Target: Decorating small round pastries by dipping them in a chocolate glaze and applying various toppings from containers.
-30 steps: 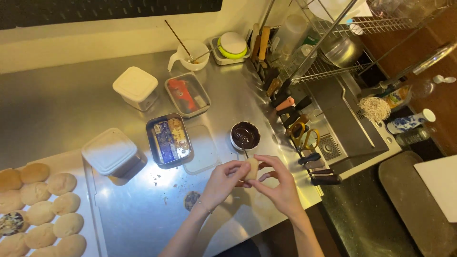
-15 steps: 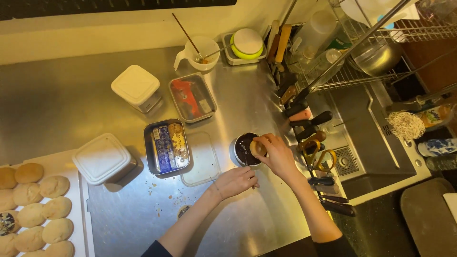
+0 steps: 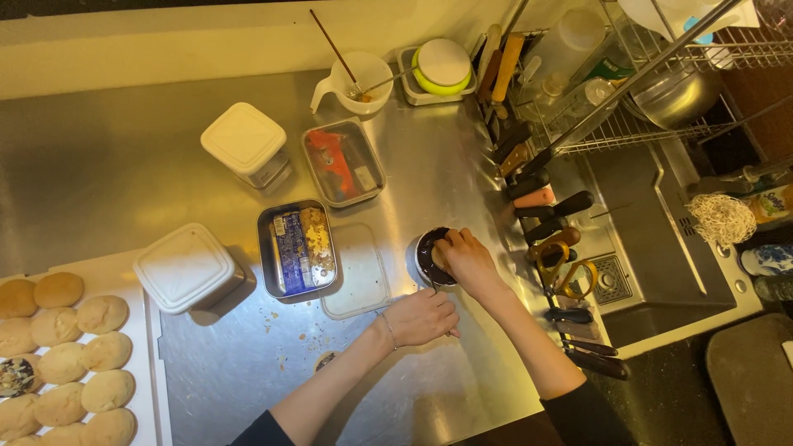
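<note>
My right hand (image 3: 472,263) is shut on a pale round cookie piece (image 3: 440,257) and holds it in the mouth of a small metal cup (image 3: 421,263) with dark filling. The cup stands on the steel counter (image 3: 462,173), near its right edge. My left hand (image 3: 421,318) rests on the counter just in front of the cup, its fingers curled in. I cannot make out anything inside it.
A white tray (image 3: 157,363) of several pale cookies (image 3: 103,314) lies at the left. Two white-lidded boxes (image 3: 186,266) (image 3: 244,140), two open metal tins (image 3: 296,248) (image 3: 343,161) and a clear lid (image 3: 355,277) surround the cup. Knives (image 3: 549,211), scissors (image 3: 566,268), a sink (image 3: 652,231) and a dish rack (image 3: 661,91) are to the right.
Both hands worked together near the counter's front edge. My right hand then carried the pale piece up to the cup and now holds it in the cup. My left hand stayed low.
</note>
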